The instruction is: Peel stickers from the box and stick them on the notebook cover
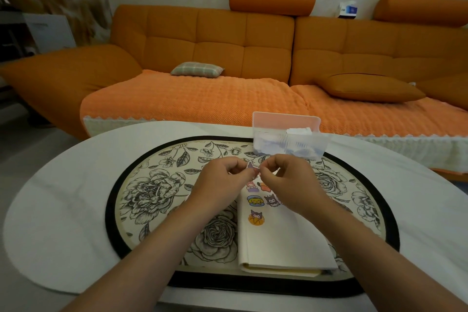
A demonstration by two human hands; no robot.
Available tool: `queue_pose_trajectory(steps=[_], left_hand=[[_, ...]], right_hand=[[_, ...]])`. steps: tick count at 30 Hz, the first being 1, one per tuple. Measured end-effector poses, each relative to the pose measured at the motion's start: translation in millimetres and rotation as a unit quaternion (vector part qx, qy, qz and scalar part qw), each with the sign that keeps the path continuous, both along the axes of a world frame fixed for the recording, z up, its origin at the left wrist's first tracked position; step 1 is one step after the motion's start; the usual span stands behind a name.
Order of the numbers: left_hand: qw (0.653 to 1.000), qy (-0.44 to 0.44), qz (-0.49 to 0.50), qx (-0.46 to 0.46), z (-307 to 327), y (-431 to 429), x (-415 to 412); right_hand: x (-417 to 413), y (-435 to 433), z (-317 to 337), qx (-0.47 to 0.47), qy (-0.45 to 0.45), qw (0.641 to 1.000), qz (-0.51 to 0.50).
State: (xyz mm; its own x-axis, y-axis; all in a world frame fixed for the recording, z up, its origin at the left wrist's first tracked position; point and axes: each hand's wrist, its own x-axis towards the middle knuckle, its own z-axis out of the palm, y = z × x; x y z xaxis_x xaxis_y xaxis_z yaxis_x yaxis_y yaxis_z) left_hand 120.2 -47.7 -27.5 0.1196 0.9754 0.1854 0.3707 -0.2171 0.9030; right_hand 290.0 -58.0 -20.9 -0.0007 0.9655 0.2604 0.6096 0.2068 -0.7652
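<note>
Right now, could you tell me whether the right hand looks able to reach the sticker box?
Probably yes: the box sits open just beyond the right hand with nothing between them. But that hand and the left hand both pinch a sticker, so it is occupied.

Box [288, 140] just beyond hands [253, 180].

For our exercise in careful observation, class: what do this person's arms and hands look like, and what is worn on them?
Both arms are bare: no sleeve shows on the left forearm or right forearm. The left hand and right hand wear no gloves, and no ring, watch or bracelet is visible.
</note>
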Motion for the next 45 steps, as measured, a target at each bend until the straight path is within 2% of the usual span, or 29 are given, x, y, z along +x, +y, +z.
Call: queue_pose_trajectory(steps=[5,9,12,14,16,17,19,21,23,28,32,35,37,41,45], left_hand=[[0.999,0.041,0.015,0.011,-4.0,0.9,1.8],[0.999,0.043,0.018,0.020,-3.7,-0.5,3.7],[0.999,0.038,0.020,0.022,-4.0,-0.7,4.5],[0.999,0.036,0.023,0.024,-3.9,0.1,4.0],[0.999,0.029,0.027,0.022,-3.3,1.2,2.1],[0.999,0.025,0.027,0.020,-2.7,1.5,0.9],[0.999,0.019,0.021,0.018,-1.0,1.9,-1.4],[1.000,0.011,0.008,0.019,1.5,1.6,-3.2],[1.000,-0.005,-0.010,0.020,3.8,1.1,-3.9],[0.999,-0.006,-0.020,0.027,5.1,0.9,-3.4],[0.999,-0.009,-0.020,0.026,4.4,0.7,-1.7],[0.999,0.006,-0.020,0.030,3.8,0.7,-0.9],[0.999,0.011,-0.015,0.026,3.6,1.7,-1.5],[1.000,-0.006,-0.015,0.016,4.8,3.9,-3.4],[0.999,-0.013,-0.038,0.011,6.1,4.0,-4.6]], right_hand=[[-3.1,-3.5,1.7,0.066,-0.135,0.988,-0.027],[-3.5,-5.5,-0.2,0.174,-0.234,0.955,-0.049],[-4.0,-4.1,-4.6,0.246,-0.283,0.925,-0.057],[-4.8,-2.9,-5.2,0.258,-0.293,0.919,-0.059],[-6.6,-4.4,-2.2,0.215,-0.255,0.941,-0.058],[-7.8,-5.8,0.8,0.165,-0.202,0.964,-0.042],[-7.5,-5.9,5.7,0.056,-0.021,0.998,0.008],[-5.1,-6.2,12.2,-0.030,0.131,0.990,0.036],[-0.6,-5.5,16.2,-0.079,0.185,0.978,0.055],[2.0,-5.7,14.4,-0.091,0.180,0.977,0.072],[-0.4,-4.7,9.7,-0.042,0.109,0.992,0.052],[-4.1,-4.1,6.7,-0.039,0.074,0.995,0.045],[-4.8,-3.7,7.5,-0.056,0.089,0.993,0.049],[-1.3,-5.1,16.9,-0.121,0.186,0.972,0.076],[3.8,-6.8,20.6,-0.111,0.165,0.976,0.090]])
